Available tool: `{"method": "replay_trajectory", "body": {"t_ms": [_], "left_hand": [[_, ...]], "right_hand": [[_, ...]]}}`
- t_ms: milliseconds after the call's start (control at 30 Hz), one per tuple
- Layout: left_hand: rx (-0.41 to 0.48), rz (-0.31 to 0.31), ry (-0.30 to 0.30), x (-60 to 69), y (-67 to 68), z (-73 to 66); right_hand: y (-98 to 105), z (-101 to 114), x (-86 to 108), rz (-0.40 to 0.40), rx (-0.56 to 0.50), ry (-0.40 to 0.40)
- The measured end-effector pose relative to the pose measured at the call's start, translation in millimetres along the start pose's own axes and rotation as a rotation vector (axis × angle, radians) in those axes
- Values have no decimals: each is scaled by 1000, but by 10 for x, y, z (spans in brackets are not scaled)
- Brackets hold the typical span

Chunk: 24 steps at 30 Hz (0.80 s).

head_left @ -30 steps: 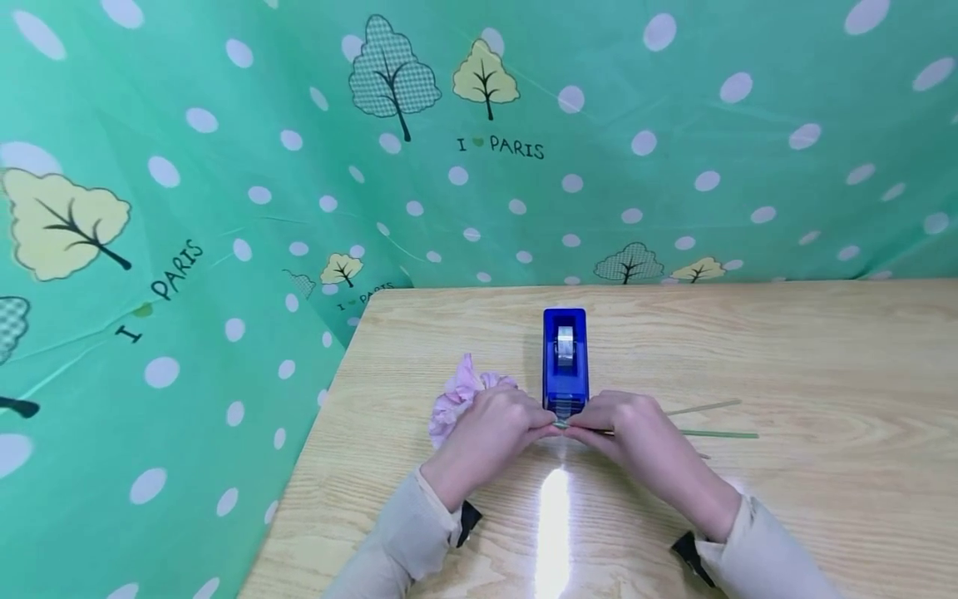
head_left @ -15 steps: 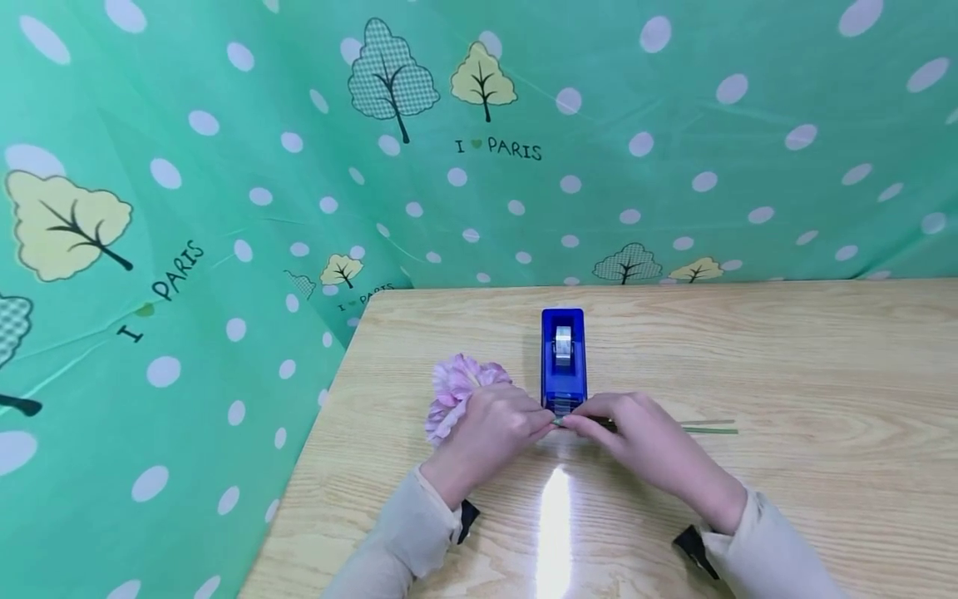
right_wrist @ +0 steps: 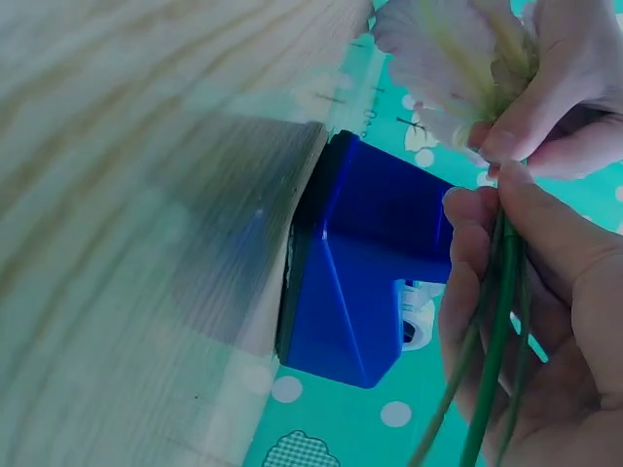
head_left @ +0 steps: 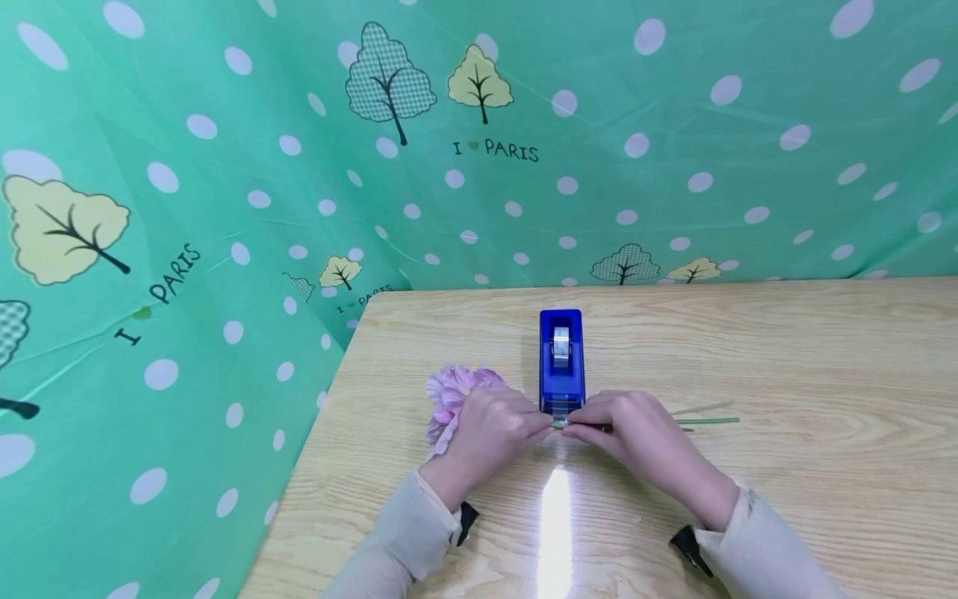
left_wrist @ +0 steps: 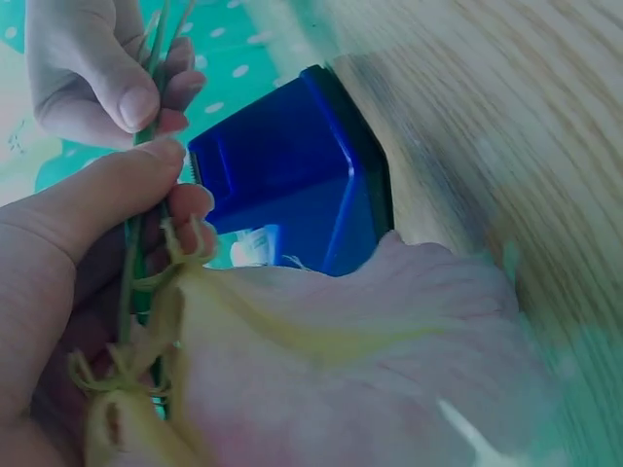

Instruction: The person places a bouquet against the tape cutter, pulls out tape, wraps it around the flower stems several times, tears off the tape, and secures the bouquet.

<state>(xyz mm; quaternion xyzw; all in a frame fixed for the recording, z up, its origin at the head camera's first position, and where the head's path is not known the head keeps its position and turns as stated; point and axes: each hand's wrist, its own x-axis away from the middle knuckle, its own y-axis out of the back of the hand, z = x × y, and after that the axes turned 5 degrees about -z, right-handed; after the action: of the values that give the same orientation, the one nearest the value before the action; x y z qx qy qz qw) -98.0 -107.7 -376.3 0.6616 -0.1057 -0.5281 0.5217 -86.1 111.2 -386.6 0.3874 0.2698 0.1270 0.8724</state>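
Pale purple-pink artificial flowers [head_left: 452, 398] lie to the left, their heads partly behind my left hand [head_left: 494, 428]. That hand pinches the green stems [left_wrist: 128, 282] just below the blooms. My right hand [head_left: 636, 433] grips the same stems [right_wrist: 496, 341] close beside it, thumb against fingertips. The stem ends stick out to the right past the right hand. Both hands meet at the front end of a blue tape dispenser [head_left: 561, 374], which holds a roll of clear tape [head_left: 561, 345]. Whether tape lies around the stems is hidden by the fingers.
The wooden table [head_left: 786, 358] spreads under the hands, with a bright light reflection [head_left: 555, 532] in front. A green polka-dot cloth [head_left: 599, 125] hangs behind the table and along its left side. Black straps [head_left: 690, 549] show at the sleeves.
The flower heads have turned and shifted slightly between frames, and the stem ends have swung and spread again. Both hands stay at the dispenser's front, still holding the stems.
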Motion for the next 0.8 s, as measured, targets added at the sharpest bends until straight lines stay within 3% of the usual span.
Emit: {"method": "replay_trajectory", "body": {"t_ms": [300, 600, 800], "left_hand": [[8, 118, 95, -24, 36, -71], [42, 262, 132, -17, 87, -59], [89, 338, 142, -19, 112, -49]], "right_hand": [[-21, 21, 23, -94, 102, 92], [-55, -30, 23, -227, 110, 264], [-44, -47, 17, -240, 104, 295]]}}
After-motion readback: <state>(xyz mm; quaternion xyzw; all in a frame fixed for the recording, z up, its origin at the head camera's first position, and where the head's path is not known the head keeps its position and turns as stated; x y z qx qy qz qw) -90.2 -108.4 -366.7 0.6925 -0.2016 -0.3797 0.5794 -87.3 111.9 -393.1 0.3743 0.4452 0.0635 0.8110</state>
